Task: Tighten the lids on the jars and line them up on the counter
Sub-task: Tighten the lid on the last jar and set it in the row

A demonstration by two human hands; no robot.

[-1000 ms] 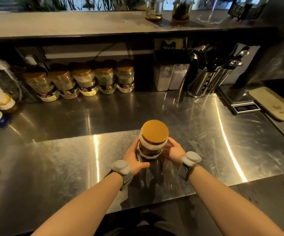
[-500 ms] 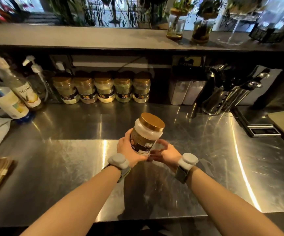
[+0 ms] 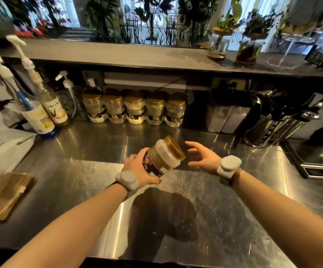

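Note:
A clear jar (image 3: 161,158) with a gold lid (image 3: 174,147) and a dark label is held above the steel counter (image 3: 224,209), tilted so the lid points up and to the right. My left hand (image 3: 138,168) grips its lower body. My right hand (image 3: 202,157) hovers just right of the lid, fingers spread, not touching it. Several matching gold-lidded jars (image 3: 134,108) stand in a row against the back wall under the shelf.
Syrup pump bottles (image 3: 48,105) stand at the back left, above a stack of brown paper napkins (image 3: 5,194). Two metal canisters (image 3: 226,118), a utensil holder (image 3: 273,126) and a scale (image 3: 319,169) sit at the right. Plant jars (image 3: 217,45) line the upper shelf.
The jar has been lifted and tilted to the right in my left hand. My right hand has left the jar's base and moved up beside the lid, open. The camera has tilted upward.

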